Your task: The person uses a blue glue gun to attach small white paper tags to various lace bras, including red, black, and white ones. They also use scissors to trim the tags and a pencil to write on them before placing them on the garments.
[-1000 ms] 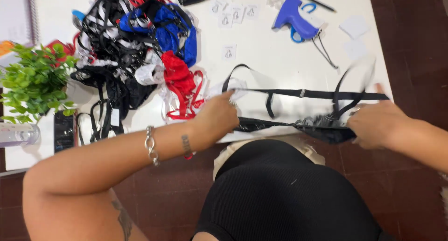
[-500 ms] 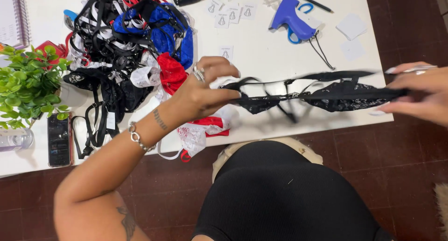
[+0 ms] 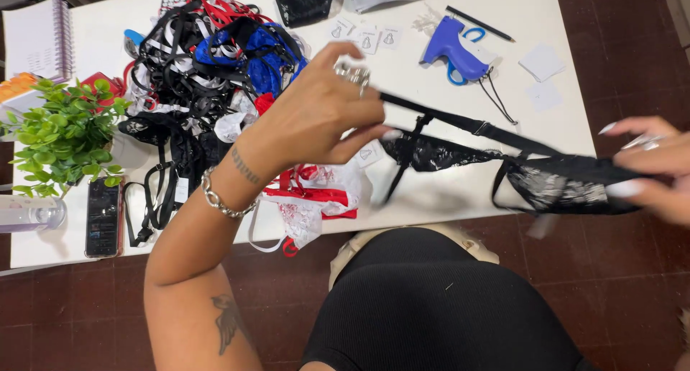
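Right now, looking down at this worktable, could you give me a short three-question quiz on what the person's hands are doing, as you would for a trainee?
1. True or false: the left hand and the right hand hold the black lace garment stretched between them, above the white table.
2. Which lies nearest the blue tagging gun? A. the green plant B. the black pen C. the phone
3. Fill in: just below the left wrist lies a red and white garment, beside the mixed ____ of garments.

Key: 1 true; 2 B; 3 pile.
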